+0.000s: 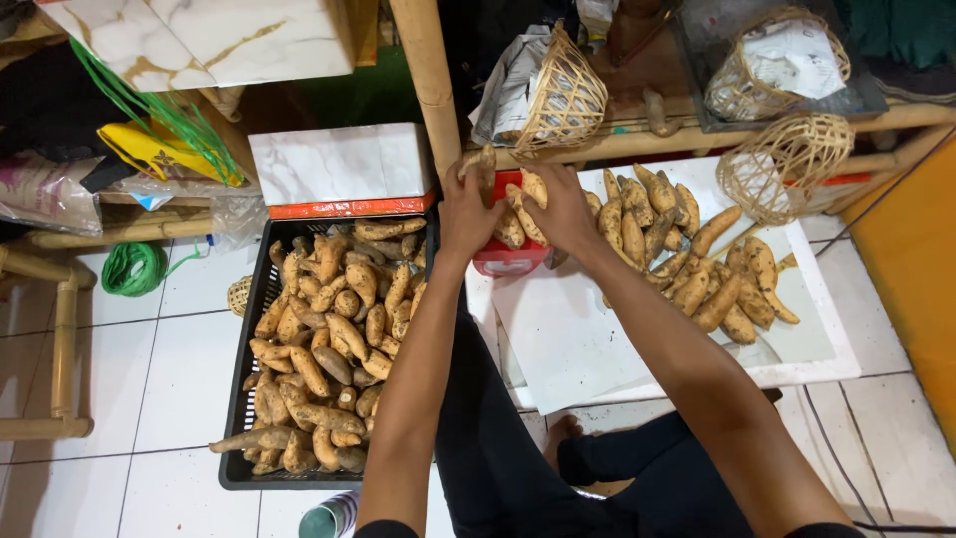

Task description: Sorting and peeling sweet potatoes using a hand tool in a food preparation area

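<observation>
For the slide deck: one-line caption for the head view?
Both hands, left and right, pile sweet potatoes on a red scale, between a black crate and a white board.

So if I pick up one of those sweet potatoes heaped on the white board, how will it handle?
The sweet potatoes look solid and unbent, so probably stiff and fairly heavy for their size. Their skin looks dull and dusty, so likely not slippery. They are long and tapered, so one pushed across the white board may roll crookedly.
</observation>
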